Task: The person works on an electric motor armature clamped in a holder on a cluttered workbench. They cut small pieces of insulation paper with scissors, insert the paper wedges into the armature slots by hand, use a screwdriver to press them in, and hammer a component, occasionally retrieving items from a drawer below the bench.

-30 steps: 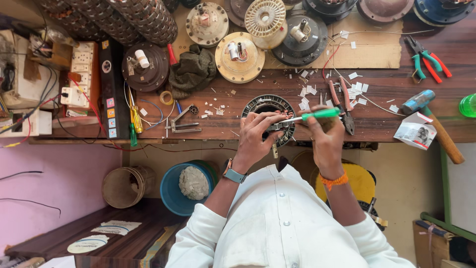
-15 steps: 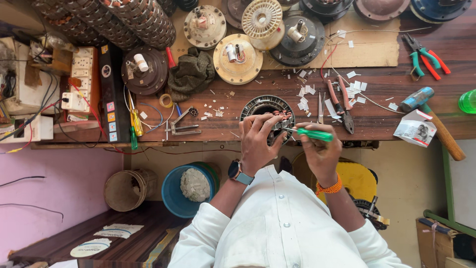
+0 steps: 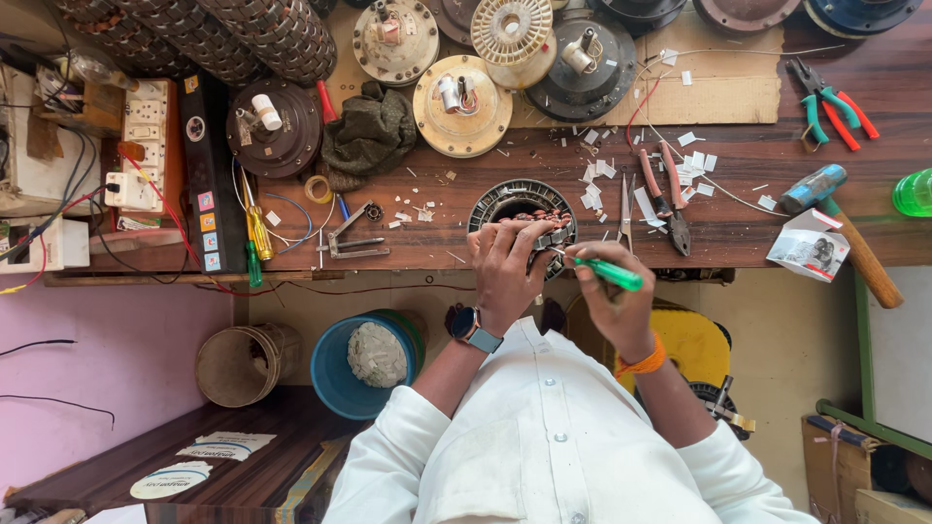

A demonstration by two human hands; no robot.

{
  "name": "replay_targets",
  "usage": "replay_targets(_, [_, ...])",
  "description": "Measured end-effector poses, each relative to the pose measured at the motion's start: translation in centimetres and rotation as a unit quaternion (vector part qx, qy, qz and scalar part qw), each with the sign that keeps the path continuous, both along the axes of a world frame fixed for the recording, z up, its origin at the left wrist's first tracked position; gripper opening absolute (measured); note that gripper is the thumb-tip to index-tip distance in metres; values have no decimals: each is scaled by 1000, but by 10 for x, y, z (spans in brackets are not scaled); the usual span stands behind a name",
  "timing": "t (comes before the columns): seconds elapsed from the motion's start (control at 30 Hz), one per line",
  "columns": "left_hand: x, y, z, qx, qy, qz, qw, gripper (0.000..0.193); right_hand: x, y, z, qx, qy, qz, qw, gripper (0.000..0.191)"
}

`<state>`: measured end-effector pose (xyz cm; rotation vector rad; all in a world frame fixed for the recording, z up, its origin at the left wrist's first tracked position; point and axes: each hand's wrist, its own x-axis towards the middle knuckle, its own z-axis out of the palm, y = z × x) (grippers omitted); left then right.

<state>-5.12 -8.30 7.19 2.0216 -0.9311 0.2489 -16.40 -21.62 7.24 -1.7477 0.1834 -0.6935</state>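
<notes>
Nearest the camera, the left hand was clamped over the near rim of the stator, fingers curled onto its windings, while the right hand was closed in a pinch on the green screwdriver, its tip meeting the stator's right side. The stator lay flat at the near edge of the bench, just beside both hands. It appeared to be a ring of stacked dark steel with copper coils inside: judged heavy and rigid in the core, but the fine enamelled wire looked easily nicked, so the outer steel rim seemed the sound place to grip. The screwdriver looked light, with a smooth plastic handle. To its right lay red-handled pliers among white paper scraps, then a hammer with a wooden shaft beside a small carton. To the left lay a yellow screwdriver and a steel caliper. Further back sat a dark rag, soft and crumpled, a cream motor housing and a black one, both cast metal and round.
</notes>
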Motion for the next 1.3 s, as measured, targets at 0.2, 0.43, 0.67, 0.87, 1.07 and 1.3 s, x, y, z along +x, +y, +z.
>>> replay_targets(0.2, [0,0,1,-8,0,2,1000,41,0,-25,10,67,42,71,994,25])
replay_targets(0.43, [-1,-2,-2,14,-14,11,1000,38,-4,-31,7,-75,42,92,992,19])
replay_targets(0.67, [3,0,3,1,-19,2,1000,39,0,-50,-2,73,67,130,987,21])
replay_targets(0.87, [-2,-1,-1,13,-14,14,1000,41,-9,-49,-5,42,73,130,988,17])
replay_targets(1.07, [13,10,-7,-11,30,-75,997,50,-10,-48,-21,112,-22,127,985,18])
replay_targets(1.3, [43,36,-8,-8,24,-132,991,43,-48,-112,-108,434,36,-93,895,23])
